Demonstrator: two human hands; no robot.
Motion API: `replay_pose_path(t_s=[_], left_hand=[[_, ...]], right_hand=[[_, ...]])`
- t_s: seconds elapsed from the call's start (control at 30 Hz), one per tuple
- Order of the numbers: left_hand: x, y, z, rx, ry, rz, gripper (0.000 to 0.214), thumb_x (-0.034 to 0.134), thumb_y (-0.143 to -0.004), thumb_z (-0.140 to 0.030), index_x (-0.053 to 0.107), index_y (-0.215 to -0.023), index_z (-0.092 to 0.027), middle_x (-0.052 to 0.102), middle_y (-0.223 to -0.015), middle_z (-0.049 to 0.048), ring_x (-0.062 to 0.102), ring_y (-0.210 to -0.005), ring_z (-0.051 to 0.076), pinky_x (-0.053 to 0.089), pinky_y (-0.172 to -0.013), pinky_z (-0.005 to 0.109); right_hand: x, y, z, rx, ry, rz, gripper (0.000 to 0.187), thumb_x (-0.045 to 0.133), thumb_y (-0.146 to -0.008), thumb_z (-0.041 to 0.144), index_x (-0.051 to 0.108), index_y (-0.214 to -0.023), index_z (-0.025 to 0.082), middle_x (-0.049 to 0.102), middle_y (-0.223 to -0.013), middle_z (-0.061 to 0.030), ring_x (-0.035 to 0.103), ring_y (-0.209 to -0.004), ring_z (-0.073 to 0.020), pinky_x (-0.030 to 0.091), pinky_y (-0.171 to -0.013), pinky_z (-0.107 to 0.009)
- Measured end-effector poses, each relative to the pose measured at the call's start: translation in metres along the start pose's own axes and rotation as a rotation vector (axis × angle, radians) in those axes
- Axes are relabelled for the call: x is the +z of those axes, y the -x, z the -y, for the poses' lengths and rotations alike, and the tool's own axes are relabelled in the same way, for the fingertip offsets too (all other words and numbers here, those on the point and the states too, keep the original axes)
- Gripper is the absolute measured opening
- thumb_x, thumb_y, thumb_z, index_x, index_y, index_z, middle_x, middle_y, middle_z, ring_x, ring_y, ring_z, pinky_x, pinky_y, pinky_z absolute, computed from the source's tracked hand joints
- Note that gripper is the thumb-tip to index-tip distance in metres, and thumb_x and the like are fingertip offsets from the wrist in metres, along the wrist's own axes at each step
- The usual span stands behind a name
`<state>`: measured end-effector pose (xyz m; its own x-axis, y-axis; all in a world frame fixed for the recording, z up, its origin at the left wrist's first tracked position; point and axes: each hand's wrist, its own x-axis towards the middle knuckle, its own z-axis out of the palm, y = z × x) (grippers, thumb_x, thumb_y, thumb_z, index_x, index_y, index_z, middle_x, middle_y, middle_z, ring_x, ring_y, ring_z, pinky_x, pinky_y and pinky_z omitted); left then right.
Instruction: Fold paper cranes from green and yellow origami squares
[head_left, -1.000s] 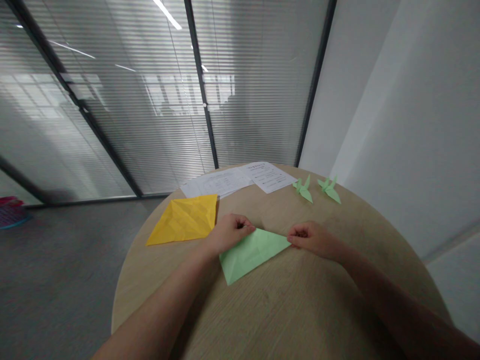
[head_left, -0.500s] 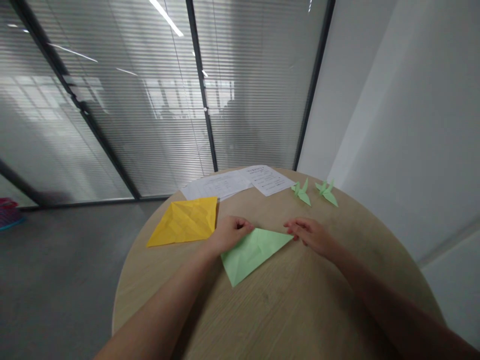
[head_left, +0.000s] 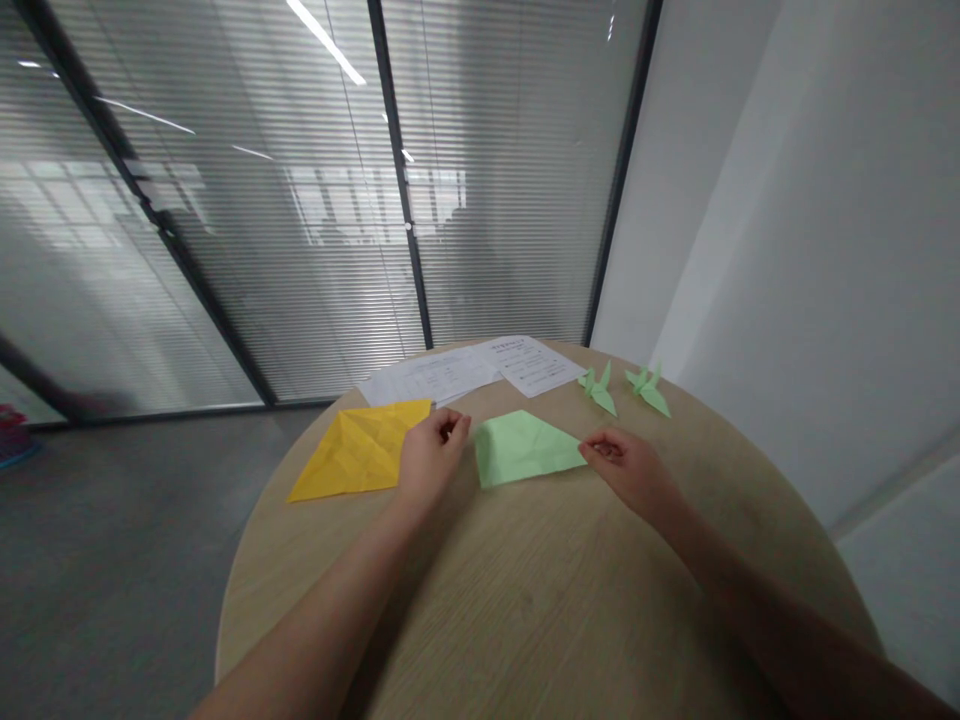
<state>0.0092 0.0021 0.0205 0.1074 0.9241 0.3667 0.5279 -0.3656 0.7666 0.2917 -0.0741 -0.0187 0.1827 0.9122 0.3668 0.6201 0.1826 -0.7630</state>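
Observation:
My right hand point(head_left: 626, 468) pinches the right-hand corner of a light green sheet of origami paper point(head_left: 525, 450), which has faint creases. My left hand point(head_left: 435, 450) is just left of the sheet, apart from it, with its fingers curled together and nothing visible in them. Behind that hand lies a creased yellow paper point(head_left: 352, 450), its right part partly covered by the hand. Two folded light green paper cranes, a nearer-left crane point(head_left: 598, 390) and a right crane point(head_left: 649, 388), rest toward the back right.
Printed white sheets point(head_left: 439, 372) overlap at the back of the round wooden table point(head_left: 525, 610). Beyond it stands a glass partition with blinds point(head_left: 510, 200). A white wall point(head_left: 810, 250) rises on the right. At the far left a pink and blue object point(head_left: 15, 440) is on the floor.
The green paper has turned and shifted farther from me, its lower corner swinging up. My left hand has let go of it and moved left; my right hand now grips its right corner.

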Motion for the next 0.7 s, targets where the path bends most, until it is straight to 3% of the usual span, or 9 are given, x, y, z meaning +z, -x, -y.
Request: replay_pose_path(t_s=[0.03,0.1,0.17,0.27,0.4,0.53,0.7], left_hand=[[0.002,0.004,-0.005,0.005,0.039,0.062,0.031,0.057,-0.089,-0.046,0.068,-0.078,-0.019,0.065,-0.070,0.0020,0.058,-0.068,0.018,0.041,-0.063,0.029],[0.009,0.013,-0.014,-0.056,0.202,0.310,0.036,0.059,-0.089,-0.052,0.070,-0.083,-0.018,0.070,-0.077,0.0051,0.062,-0.072,0.019,0.046,-0.061,0.028],[0.019,0.024,-0.022,-0.154,0.419,0.476,0.041,0.062,-0.089,-0.056,0.071,-0.092,-0.016,0.076,-0.096,0.0113,0.069,-0.090,0.023,0.054,-0.065,0.030],[0.030,0.035,-0.028,-0.301,0.665,0.458,0.042,0.065,-0.091,-0.055,0.070,-0.096,-0.014,0.076,-0.111,0.0167,0.069,-0.107,0.027,0.060,-0.076,0.033],[0.034,0.037,-0.027,-0.420,0.831,0.377,0.033,0.069,-0.090,-0.043,0.069,-0.102,-0.012,0.077,-0.105,0.0160,0.073,-0.094,0.024,0.061,-0.082,0.037],[0.031,0.032,-0.021,-0.382,0.809,0.382,0.034,0.073,-0.085,-0.040,0.071,-0.105,-0.012,0.078,-0.101,0.0152,0.073,-0.091,0.026,0.059,-0.084,0.039],[0.029,0.023,-0.008,-0.356,0.663,0.520,0.024,0.077,-0.079,-0.033,0.075,-0.093,-0.014,0.079,-0.095,0.0109,0.072,-0.083,0.021,0.056,-0.079,0.034]], right_hand=[[-0.002,0.002,0.004,-0.049,0.015,-0.078,0.024,0.062,-0.088,0.043,0.069,-0.084,0.021,0.072,-0.082,-0.0078,0.066,-0.071,-0.0213,0.050,-0.064,-0.033],[-0.004,0.008,0.015,-0.211,0.048,-0.157,0.020,0.061,-0.092,0.039,0.070,-0.085,0.022,0.074,-0.091,-0.0106,0.069,-0.081,-0.0235,0.053,-0.069,-0.035],[-0.002,0.016,0.026,-0.408,0.108,-0.189,0.017,0.061,-0.094,0.033,0.070,-0.083,0.023,0.075,-0.094,-0.0106,0.070,-0.090,-0.0249,0.056,-0.081,-0.039],[0.007,0.027,0.039,-0.613,0.214,-0.143,0.013,0.063,-0.095,0.027,0.071,-0.085,0.025,0.076,-0.098,-0.0091,0.070,-0.096,-0.0244,0.055,-0.091,-0.043],[0.020,0.037,0.045,-0.772,0.296,-0.068,0.009,0.066,-0.095,0.025,0.073,-0.088,0.024,0.074,-0.118,-0.0104,0.066,-0.115,-0.0264,0.052,-0.102,-0.048],[0.018,0.039,0.046,-0.781,0.298,-0.006,0.014,0.071,-0.092,0.039,0.075,-0.096,0.026,0.067,-0.136,-0.0105,0.057,-0.133,-0.0317,0.047,-0.112,-0.053],[0.004,0.024,0.028,-0.476,0.135,-0.196,0.032,0.064,-0.095,0.039,0.068,-0.124,0.025,0.062,-0.144,-0.0136,0.053,-0.140,-0.0316,0.041,-0.118,-0.058]])
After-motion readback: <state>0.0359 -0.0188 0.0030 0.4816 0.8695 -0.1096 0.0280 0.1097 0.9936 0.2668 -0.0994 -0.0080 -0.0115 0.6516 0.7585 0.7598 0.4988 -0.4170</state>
